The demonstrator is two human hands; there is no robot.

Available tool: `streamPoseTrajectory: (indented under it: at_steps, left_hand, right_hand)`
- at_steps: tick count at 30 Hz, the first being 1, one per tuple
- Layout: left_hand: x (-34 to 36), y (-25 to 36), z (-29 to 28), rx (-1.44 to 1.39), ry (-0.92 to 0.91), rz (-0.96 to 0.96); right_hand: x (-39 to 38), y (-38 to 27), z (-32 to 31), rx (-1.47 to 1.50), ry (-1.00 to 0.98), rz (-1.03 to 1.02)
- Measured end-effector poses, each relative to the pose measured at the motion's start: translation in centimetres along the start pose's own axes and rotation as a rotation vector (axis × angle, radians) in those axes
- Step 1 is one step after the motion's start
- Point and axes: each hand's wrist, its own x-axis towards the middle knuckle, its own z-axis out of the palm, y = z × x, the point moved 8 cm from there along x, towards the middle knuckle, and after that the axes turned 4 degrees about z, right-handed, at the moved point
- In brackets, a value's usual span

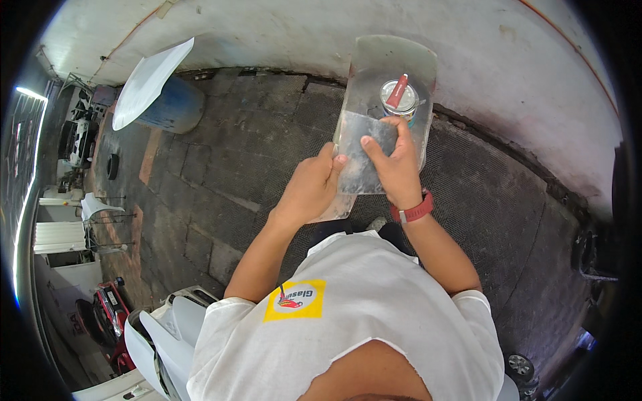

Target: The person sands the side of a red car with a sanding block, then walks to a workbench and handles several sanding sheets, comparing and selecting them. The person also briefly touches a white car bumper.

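Observation:
A scuffed grey flat plate (364, 144) is between my hands, in front of my chest. My left hand (309, 186) grips its left edge with the thumb lying along the face. On the right side, my right hand (398, 164) holds it, thumb on the face and fingers round the far edge. Just beyond, a round can (408, 115) stands on a long, dull grey, rounded panel (391, 53). Across the can's lid rests a small red tube (397, 91). The plate and my right fingers hide part of the panel and the can.
A white curved panel (150, 83) leans over a blue drum (175, 107) at the far left. A stained white wall (281, 37) runs behind. Left of me lie white car body parts (167, 334) and a wire stand (107, 227). A wheel (519, 364) shows at lower right.

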Motion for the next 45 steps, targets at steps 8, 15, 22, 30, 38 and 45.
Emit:
streamPoseTrajectory:
  at_steps: [8,15,22,30,38,45]
  left_hand:
    - [0.3,-0.6,-0.4,-0.062,-0.080,-0.060]
    - [0.3,-4.0,0.9,-0.143,-0.249,-0.168]
    - [-0.2,-6.4,-0.3,-0.637,-0.157,-0.249]
    - [-4.0,-7.6,1.1,-1.125,0.119,0.000]
    - [-3.1,-3.1,0.8,-0.558,0.141,0.043]
    - [-3.0,-1.8,0.5,-0.351,0.109,-0.006]
  right_hand:
    - [1.0,-1.7,1.3,-0.085,-0.159,-0.095]
    - [2.0,-0.8,1.9,-0.176,-0.272,-0.135]
    - [1.5,2.8,2.6,-0.103,-0.349,0.113]
    - [0.7,5.8,3.0,0.290,-0.037,0.225]
    - [2.7,4.5,2.1,0.373,-0.183,0.353]
    - [2.8,3.1,3.1,0.215,-0.245,0.224]
